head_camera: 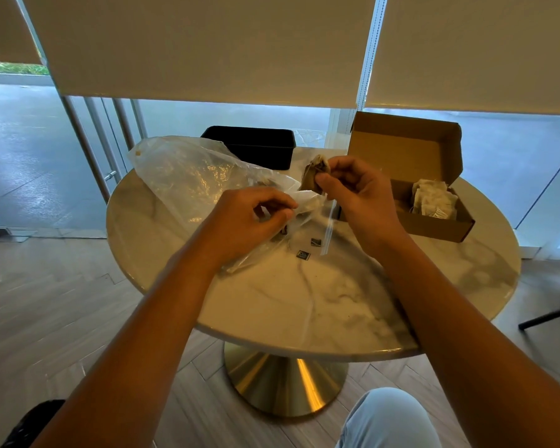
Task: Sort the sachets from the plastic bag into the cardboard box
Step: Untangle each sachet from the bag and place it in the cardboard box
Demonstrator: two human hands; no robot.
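Round marble table (304, 305) — gold pedestal, wood floor, window blinds.

Round marble table (304, 302), wood floor (62, 302), lowered blinds (207, 43), glass wall (23, 140)

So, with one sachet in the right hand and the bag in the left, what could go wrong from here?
1. The right hand only pinches the sachet at its edge above the table, away from the cardboard box; it might slip and drop.
2. The left hand holds the plastic bag by its mouth; sachets might spill out.
3. Small tags lie loose and may tangle or be missed.
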